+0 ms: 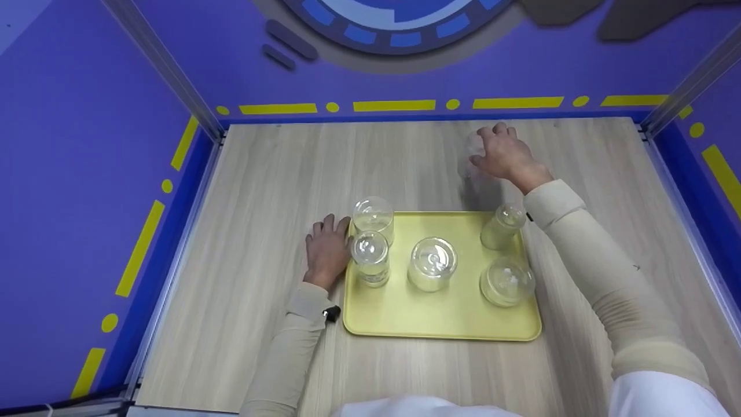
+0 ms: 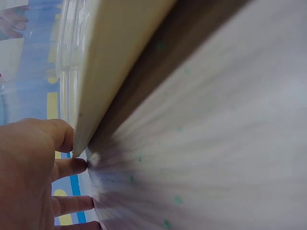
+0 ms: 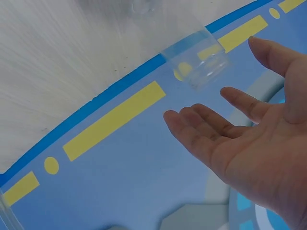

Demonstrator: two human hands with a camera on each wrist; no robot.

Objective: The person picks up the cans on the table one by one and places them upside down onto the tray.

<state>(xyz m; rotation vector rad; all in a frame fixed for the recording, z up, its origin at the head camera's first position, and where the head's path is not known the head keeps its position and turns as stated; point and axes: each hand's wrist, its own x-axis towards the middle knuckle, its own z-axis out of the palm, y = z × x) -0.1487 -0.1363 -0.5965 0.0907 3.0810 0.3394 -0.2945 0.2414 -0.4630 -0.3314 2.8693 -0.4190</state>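
A yellow tray (image 1: pixel 405 321) lies on the wooden table. My left hand (image 1: pixel 327 250) rests at its left edge; in the left wrist view the thumb (image 2: pixel 62 135) touches the tray's side and the fingers are spread. At the back of the table stands a clear glass (image 3: pixel 196 57), tall and see-through. My right hand (image 1: pixel 502 155) is beside it with loosely bent fingers, and the right wrist view shows a gap between fingers and glass. On the tray's left are a wide glass (image 1: pixel 373 215) and a narrow glass bottle (image 1: pixel 371 260).
A glass jar (image 1: pixel 433 265) stands mid-tray. To its right are a slim glass bottle (image 1: pixel 502 227) and a round glass container (image 1: pixel 507 282). Blue panels (image 1: pixel 69 174) with yellow marks wall the table at the back and sides.
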